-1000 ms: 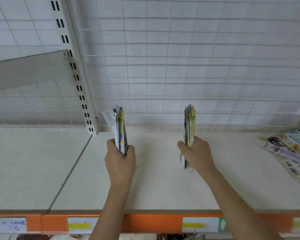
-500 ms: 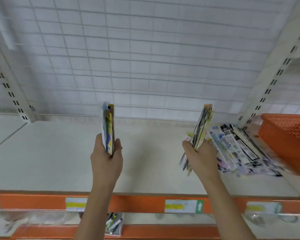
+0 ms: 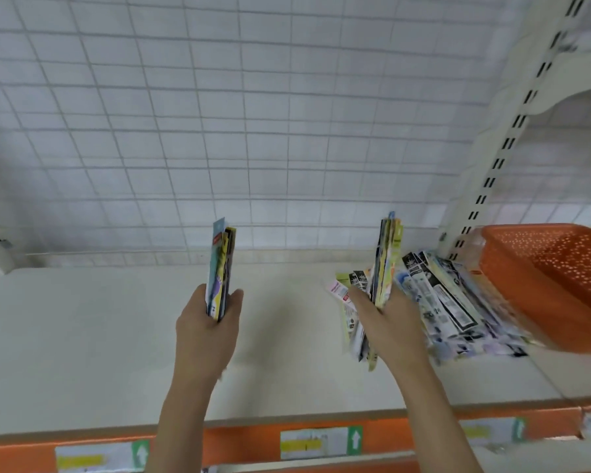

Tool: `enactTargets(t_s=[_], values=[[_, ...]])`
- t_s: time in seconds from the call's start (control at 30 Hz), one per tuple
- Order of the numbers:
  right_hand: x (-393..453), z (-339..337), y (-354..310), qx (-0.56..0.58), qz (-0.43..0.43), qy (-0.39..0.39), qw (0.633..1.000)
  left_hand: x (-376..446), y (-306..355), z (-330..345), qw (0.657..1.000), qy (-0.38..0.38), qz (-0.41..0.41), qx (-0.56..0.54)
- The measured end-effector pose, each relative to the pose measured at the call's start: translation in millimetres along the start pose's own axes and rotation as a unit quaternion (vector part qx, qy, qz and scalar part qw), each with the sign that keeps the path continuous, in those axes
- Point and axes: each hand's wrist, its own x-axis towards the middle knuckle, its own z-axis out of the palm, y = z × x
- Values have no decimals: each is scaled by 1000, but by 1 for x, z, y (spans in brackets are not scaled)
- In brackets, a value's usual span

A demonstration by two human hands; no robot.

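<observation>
1. Head view, the hands: the left hand [image 3: 207,331] grips the left bundle [image 3: 220,271] of flat printed packets. The thumb is on one face and the fingers on the other, and the bundle stands on edge above the middle of the shelf [image 3: 82,336]. The right hand [image 3: 388,322] grips the right bundle [image 3: 388,261] the same way, slightly tilted. Some of its packet ends stick out loosely below the palm.

2. Head view, the surroundings: a fanned pile [image 3: 447,302] of similar packets lies flat toward the right end of the shelf, just beside and behind the right hand. An orange basket [image 3: 553,278] stands at the far right. I cannot tell whether it rests on the pile's edge or only beside it. A slotted upright [image 3: 502,155] rises at the back right corner, a wire grid [image 3: 253,131] closes the back edge, and an orange price strip [image 3: 246,442] runs along the front edge.

3. The step in hand appears to be laying out or sorting these packets on the shelf, most likely the right bundle first, since it is nearest the pile.

4. To do it well, square the loose lower ends against the shelf before releasing, so that none slip out. Lower each bundle flat rather than dropping it on edge. Keep it well back from the front edge, and avoid nudging the fanned pile toward the basket.
</observation>
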Motion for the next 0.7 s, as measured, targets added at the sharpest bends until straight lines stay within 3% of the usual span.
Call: enactTargets(t_s=[0.33, 0.7], values=[[44, -64, 23, -32, -32, 41, 998, -30, 32, 68, 1000, -20, -12, 9], [68, -183, 85, -70, -125, -46, 989, -123, 97, 196, 1000, 4, 26, -7]])
